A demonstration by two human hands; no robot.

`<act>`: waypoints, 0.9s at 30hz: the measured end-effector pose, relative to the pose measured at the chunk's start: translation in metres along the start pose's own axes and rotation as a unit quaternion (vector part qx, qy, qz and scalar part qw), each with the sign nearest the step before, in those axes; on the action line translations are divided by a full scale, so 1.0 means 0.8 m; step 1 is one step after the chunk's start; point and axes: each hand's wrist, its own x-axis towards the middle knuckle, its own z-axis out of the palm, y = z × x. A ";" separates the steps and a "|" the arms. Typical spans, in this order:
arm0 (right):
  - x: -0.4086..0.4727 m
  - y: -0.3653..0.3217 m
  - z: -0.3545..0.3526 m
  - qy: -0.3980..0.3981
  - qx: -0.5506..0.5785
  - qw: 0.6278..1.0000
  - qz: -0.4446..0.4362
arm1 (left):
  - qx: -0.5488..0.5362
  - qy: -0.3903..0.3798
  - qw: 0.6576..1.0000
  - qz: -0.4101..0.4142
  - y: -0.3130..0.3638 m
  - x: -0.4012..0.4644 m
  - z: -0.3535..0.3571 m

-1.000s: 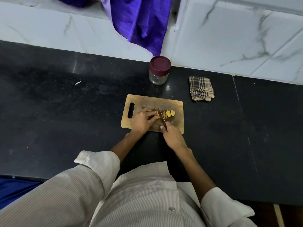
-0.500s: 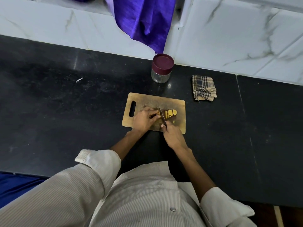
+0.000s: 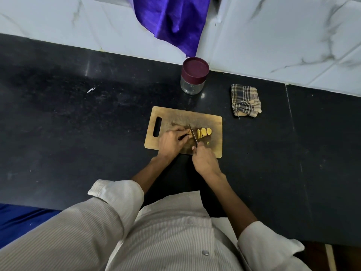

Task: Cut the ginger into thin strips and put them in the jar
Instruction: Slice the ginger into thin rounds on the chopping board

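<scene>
A wooden cutting board [image 3: 213, 118] lies on the black counter. My left hand [image 3: 172, 142] holds the uncut ginger piece [image 3: 189, 132] down on the board, fingers curled over it. My right hand [image 3: 204, 160] grips the handle of a knife [image 3: 193, 134], whose blade stands against the ginger just right of my left fingertips. Several yellow ginger slices [image 3: 204, 132] lie right of the blade. A glass jar [image 3: 193, 78] with a maroon lid on it stands behind the board.
A folded checked cloth [image 3: 245, 100] lies to the right of the jar. A purple cloth [image 3: 172, 22] hangs down the white marble wall behind the jar. The black counter [image 3: 78, 124] stretches wide to the left and right.
The knife has kept slicing at the same spot, and the row of cut slices sits to its right. Both hands stay where they were on the board; the view has shifted slightly.
</scene>
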 end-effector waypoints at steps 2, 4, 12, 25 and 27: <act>0.004 0.000 -0.002 -0.002 0.000 1.000 -0.006 | -0.001 0.003 1.000 0.006 -0.002 0.000 0.002; 0.008 -0.001 -0.005 -0.007 0.001 1.000 -0.007 | 0.001 0.001 1.000 0.010 -0.004 0.001 0.003; 0.019 -0.001 -0.010 -0.030 -0.011 0.999 0.003 | 0.000 0.006 1.000 0.020 -0.007 0.003 0.005; 0.046 -0.022 -0.010 -0.057 -0.035 0.997 0.032 | 0.028 0.001 1.000 -0.013 -0.001 0.000 0.008; 0.033 -0.015 -0.006 -0.055 -0.038 0.997 0.030 | 0.033 0.007 0.999 -0.017 0.004 0.000 0.006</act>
